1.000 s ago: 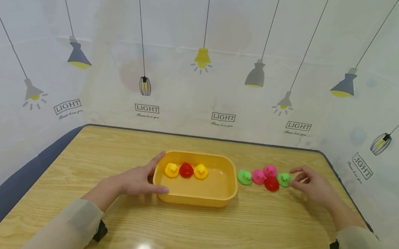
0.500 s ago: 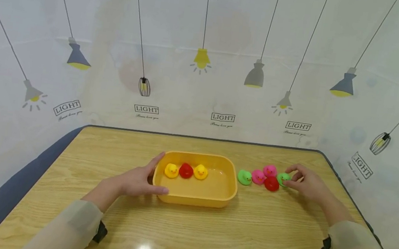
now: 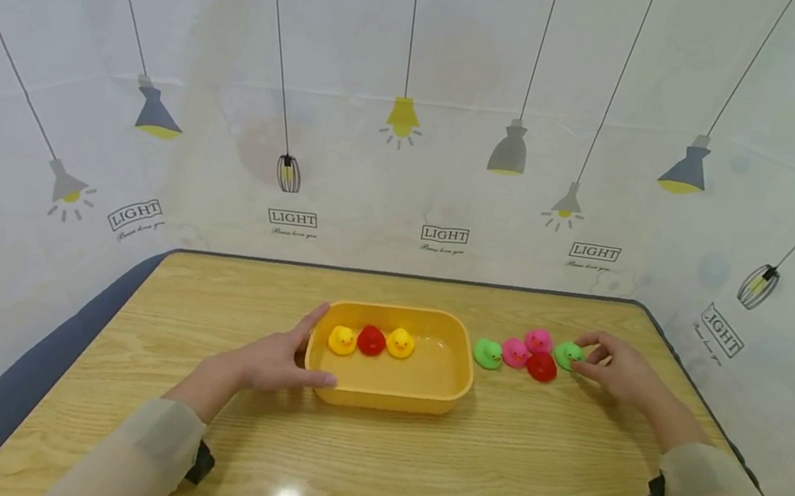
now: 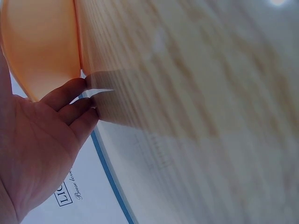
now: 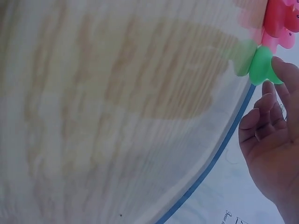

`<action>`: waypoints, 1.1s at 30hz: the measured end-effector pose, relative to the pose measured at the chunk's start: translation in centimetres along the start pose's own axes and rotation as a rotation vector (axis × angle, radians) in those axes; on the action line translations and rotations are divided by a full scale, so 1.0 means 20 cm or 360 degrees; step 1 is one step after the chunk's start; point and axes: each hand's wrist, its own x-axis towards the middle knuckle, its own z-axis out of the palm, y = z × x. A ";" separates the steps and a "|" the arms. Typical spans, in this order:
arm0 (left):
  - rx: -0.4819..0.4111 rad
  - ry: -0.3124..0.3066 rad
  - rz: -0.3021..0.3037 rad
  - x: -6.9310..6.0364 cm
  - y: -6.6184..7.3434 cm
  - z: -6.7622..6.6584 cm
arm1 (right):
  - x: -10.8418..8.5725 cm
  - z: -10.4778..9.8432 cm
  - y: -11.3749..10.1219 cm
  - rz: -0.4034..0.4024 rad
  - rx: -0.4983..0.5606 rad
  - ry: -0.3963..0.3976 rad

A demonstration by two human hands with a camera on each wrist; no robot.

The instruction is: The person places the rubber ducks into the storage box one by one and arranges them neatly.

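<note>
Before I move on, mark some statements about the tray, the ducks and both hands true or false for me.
1. The left hand holds the left end of the yellow tray. True.
2. Four toys sit in the tray. False: there are three, two yellow ducks and a red toy.
3. The right hand touches the rightmost green duck. True.
4. A pink duck lies in the tray. False: both pink ducks are on the table, right of the tray.
</note>
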 end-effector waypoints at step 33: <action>0.0007 0.0003 0.0026 -0.01 0.01 0.00 | 0.07 0.13 -0.62 -0.0438 0.0202 0.0111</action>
